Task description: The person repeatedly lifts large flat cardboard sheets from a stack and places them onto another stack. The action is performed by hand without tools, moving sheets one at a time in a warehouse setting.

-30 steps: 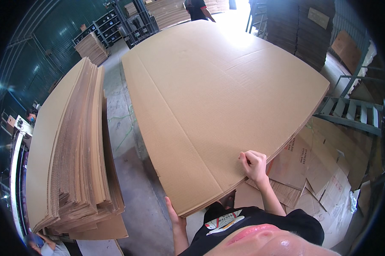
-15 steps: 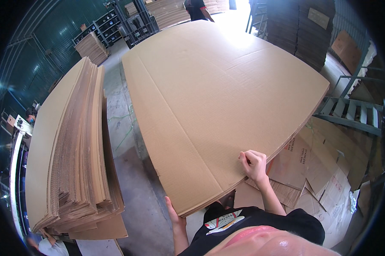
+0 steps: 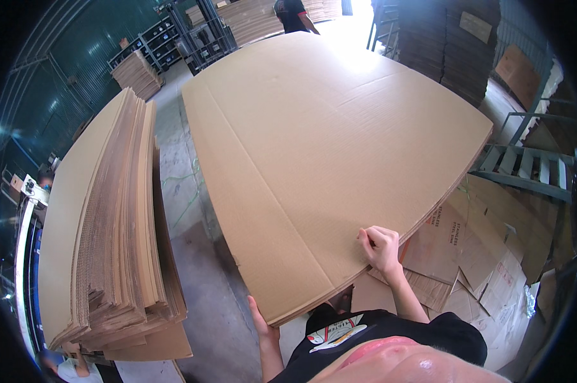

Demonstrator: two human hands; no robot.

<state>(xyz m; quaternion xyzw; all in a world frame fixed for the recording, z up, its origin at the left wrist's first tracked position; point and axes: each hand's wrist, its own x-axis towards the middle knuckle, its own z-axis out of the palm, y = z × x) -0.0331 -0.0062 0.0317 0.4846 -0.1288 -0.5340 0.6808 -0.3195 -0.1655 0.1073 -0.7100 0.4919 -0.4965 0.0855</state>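
A broad stack of flat brown cardboard sheets (image 3: pixel 314 147) spreads out in front of me, with a crease running along its left part. At its near left corner is my left hand (image 3: pixel 263 319), the thumb upright against the edge and the other fingers mostly hidden under the sheets. Closer to the middle of the near edge, my right hand (image 3: pixel 381 246) makes a fist on the top sheet. Nothing sticks out of that fist.
To the left stands a tall pile of cardboard (image 3: pixel 119 230) with uneven layers. A forklift (image 3: pixel 202 38) and a person (image 3: pixel 295 16) are at the back. Grey metal steps (image 3: pixel 524 165) rise on the right. Loose cardboard (image 3: pixel 432 255) covers the floor there. Another person (image 3: pixel 71 367) is at lower left.
My hands and the stack of sheets hold nearly the same place. The person at lower left has shifted an arm slightly.
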